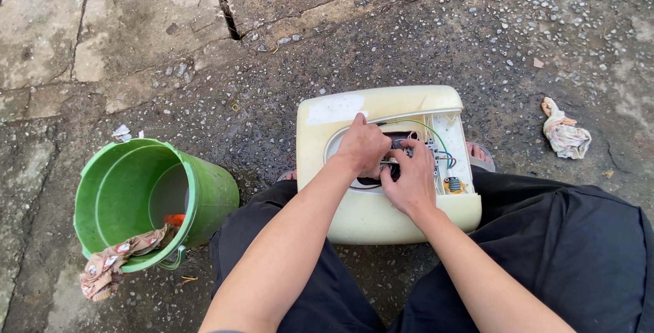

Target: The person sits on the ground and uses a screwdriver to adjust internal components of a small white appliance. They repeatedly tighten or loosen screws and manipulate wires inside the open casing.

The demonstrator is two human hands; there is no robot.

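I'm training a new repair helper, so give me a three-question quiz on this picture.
1. True or false: both hands, left hand and right hand, are at the opening of the cream casing.
2. Where does the green bucket lie? A) left of the person B) right of the person C) on the casing
3. What hangs over the bucket's rim?

Key:
1. True
2. A
3. A patterned rag; a second rag lies on the ground to the right.
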